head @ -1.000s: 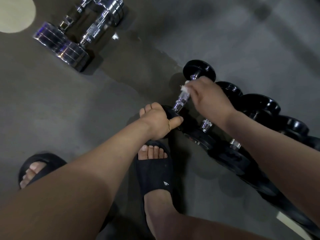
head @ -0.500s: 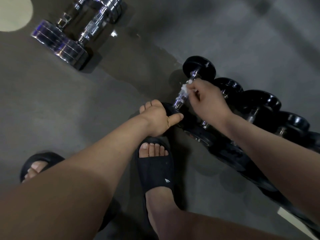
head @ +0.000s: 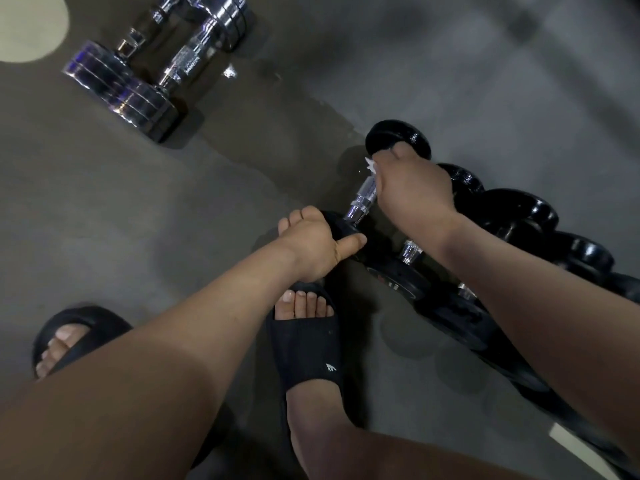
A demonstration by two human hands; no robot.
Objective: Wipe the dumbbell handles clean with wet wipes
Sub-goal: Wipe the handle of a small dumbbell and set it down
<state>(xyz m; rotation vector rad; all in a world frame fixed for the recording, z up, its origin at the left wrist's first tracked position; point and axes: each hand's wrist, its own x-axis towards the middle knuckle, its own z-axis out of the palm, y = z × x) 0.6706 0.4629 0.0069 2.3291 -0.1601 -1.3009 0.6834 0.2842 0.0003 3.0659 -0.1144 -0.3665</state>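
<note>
The dumbbell handle (head: 363, 199) sat at the end of a row of black dumbbells (head: 519, 211) on the floor (head: 104, 209), with its knurled chrome showing between the two hands. The right hand (head: 414, 194) was wrapped over the far part of the handle, close to the far head (head: 398, 136). Its fingers were closed round the bar with the wet wipe (head: 371, 167) trapped beneath, and only a white corner stuck out by the knuckles. The left hand (head: 310, 244) gripped the near head (head: 341, 228), fingers curled over its rim and thumb laid along its side. It steadied the head just ahead of a foot in a black slide (head: 306, 344).

The step in hand looked like the wiping stroke itself. To do it well, the left hand would need to pin the head firmly, so the bar could not roll or knock the neighbour just beside it. The right hand would do best to squeeze the wipe fully round the bar and twist while drawing it the whole length. Knurling traps grime in its grooves, and the collar next to each head is easily missed. A bunched wipe probably cleans poorly, so spreading it would help. Two chrome dumbbells (head: 152, 77) lay well apart.
</note>
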